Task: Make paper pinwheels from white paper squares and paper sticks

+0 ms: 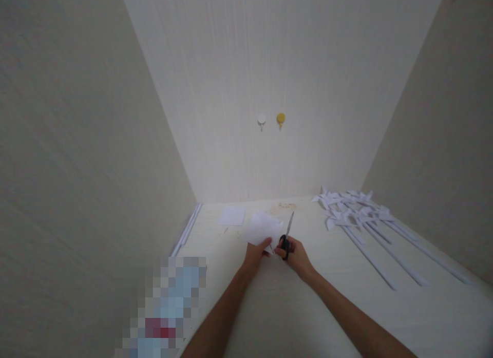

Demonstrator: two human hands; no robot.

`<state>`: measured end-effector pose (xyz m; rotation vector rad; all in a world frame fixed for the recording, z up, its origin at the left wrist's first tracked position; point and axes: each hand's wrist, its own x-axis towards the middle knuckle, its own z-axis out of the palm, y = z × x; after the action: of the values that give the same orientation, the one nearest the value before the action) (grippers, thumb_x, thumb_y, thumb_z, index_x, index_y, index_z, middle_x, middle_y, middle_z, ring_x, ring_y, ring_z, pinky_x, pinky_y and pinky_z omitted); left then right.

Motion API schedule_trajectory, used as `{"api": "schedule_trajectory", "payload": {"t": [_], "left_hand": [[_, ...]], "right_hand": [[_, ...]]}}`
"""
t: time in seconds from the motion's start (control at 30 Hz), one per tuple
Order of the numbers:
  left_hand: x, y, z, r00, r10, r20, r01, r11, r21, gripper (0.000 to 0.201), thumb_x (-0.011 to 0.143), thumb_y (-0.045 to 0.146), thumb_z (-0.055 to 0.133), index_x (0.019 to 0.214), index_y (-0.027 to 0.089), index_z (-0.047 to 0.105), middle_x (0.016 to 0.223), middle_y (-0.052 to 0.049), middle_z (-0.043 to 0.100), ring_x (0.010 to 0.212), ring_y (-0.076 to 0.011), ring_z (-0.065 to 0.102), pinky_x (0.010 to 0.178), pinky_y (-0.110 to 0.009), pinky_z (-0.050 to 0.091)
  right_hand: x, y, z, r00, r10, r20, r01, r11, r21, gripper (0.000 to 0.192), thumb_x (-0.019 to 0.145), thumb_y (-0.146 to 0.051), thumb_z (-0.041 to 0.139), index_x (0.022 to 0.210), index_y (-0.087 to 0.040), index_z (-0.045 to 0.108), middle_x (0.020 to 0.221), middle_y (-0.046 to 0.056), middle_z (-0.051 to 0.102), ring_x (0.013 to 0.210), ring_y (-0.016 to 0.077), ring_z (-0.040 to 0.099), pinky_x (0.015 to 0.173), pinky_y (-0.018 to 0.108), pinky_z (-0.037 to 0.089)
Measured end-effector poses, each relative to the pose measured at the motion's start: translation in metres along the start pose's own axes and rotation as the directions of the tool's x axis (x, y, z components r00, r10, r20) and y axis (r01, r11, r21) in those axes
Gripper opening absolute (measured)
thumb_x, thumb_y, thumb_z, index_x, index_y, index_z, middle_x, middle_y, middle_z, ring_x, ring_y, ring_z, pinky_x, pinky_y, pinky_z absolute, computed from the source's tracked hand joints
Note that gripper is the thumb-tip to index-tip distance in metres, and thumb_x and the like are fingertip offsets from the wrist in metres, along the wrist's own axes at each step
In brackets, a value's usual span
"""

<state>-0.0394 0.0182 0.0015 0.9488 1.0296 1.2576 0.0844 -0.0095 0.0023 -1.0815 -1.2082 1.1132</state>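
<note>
A pale counter (277, 317) fills the lower half of the frame, boxed in by cream walls at left, right and back. At right of centre, a row of white paper pinwheels (358, 209) lies on the counter, their long stems running toward the lower right. In the lower left corner sits a blurred patch of blue and red. A few thin white strips (187, 229) lie along the foot of the left wall. Near centre, the left hand (254, 255) pinches the near edge of a white paper sheet (262, 227), fingers closed on it. Just beside it, the right hand (295, 254) is closed round the black handles of a pair of scissors (287, 237), blades pointing up toward the sheet's right edge; whether they touch it cannot be told. A smaller paper square (231, 215) lies flat to the left. On the back wall hang a white hook (262, 120) and a yellow hook (281, 118).
</note>
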Motion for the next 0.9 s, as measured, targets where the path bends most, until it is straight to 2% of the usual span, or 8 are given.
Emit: {"api": "schedule_trajectory", "payload": {"t": [0.2, 0.4, 0.6, 0.77, 0.9], "left_hand": [[0.004, -0.006, -0.003, 1.000, 0.008, -0.013, -0.007, 0.997, 0.079, 0.023, 0.053, 0.027, 0.067, 0.068, 0.013, 0.057, 0.060, 0.000, 0.060, 0.046, -0.0095, 0.051, 0.037, -0.019, 0.037], [-0.001, 0.001, -0.002, 0.997, 0.065, -0.029, -0.061, 0.990, 0.126, 0.019, 0.054, 0.027, 0.066, 0.062, 0.013, 0.057, 0.055, 0.001, 0.058, 0.043, -0.0091, 0.050, 0.038, -0.019, 0.038], [-0.003, 0.005, 0.000, 0.997, 0.068, -0.048, -0.063, 0.991, 0.116, 0.015, 0.056, 0.026, 0.064, 0.058, 0.014, 0.055, 0.050, 0.002, 0.056, 0.041, -0.0090, 0.049, 0.038, -0.020, 0.038], [-0.004, 0.008, 0.002, 0.996, 0.065, -0.056, -0.059, 0.992, 0.111, 0.015, 0.054, 0.024, 0.065, 0.059, 0.014, 0.055, 0.052, 0.002, 0.057, 0.043, -0.0098, 0.050, 0.039, -0.020, 0.039], [-0.004, 0.008, 0.002, 0.996, 0.080, -0.047, -0.075, 0.992, 0.103, 0.015, 0.054, 0.024, 0.064, 0.060, 0.014, 0.055, 0.052, 0.002, 0.056, 0.042, -0.0095, 0.049, 0.037, -0.020, 0.038]], "right_hand": [[0.002, 0.003, -0.003, 0.999, -0.017, -0.028, 0.017, 1.000, 0.001, 0.021, 0.054, -0.024, 0.066, 0.058, -0.016, 0.047, 0.049, -0.007, 0.045, 0.047, 0.0066, 0.039, 0.046, 0.020, 0.029], [0.002, 0.003, -0.004, 1.000, -0.020, -0.011, 0.020, 1.000, 0.019, 0.023, 0.053, -0.027, 0.068, 0.059, -0.016, 0.049, 0.050, -0.006, 0.048, 0.047, 0.0071, 0.041, 0.045, 0.020, 0.031], [0.003, 0.011, -0.005, 0.997, -0.017, 0.081, 0.017, 1.000, 0.002, 0.027, 0.050, -0.029, 0.071, 0.060, -0.016, 0.050, 0.054, -0.003, 0.054, 0.048, 0.0082, 0.045, 0.045, 0.020, 0.034], [0.006, 0.021, -0.006, 0.996, -0.035, 0.078, 0.034, 0.999, 0.012, 0.029, 0.048, -0.031, 0.072, 0.060, -0.017, 0.050, 0.055, -0.003, 0.055, 0.048, 0.0090, 0.048, 0.045, 0.021, 0.036], [0.006, 0.019, -0.006, 0.996, -0.048, 0.079, 0.049, 0.999, -0.009, 0.027, 0.050, -0.029, 0.071, 0.061, -0.017, 0.050, 0.055, -0.002, 0.056, 0.048, 0.0086, 0.048, 0.044, 0.020, 0.036]]}}
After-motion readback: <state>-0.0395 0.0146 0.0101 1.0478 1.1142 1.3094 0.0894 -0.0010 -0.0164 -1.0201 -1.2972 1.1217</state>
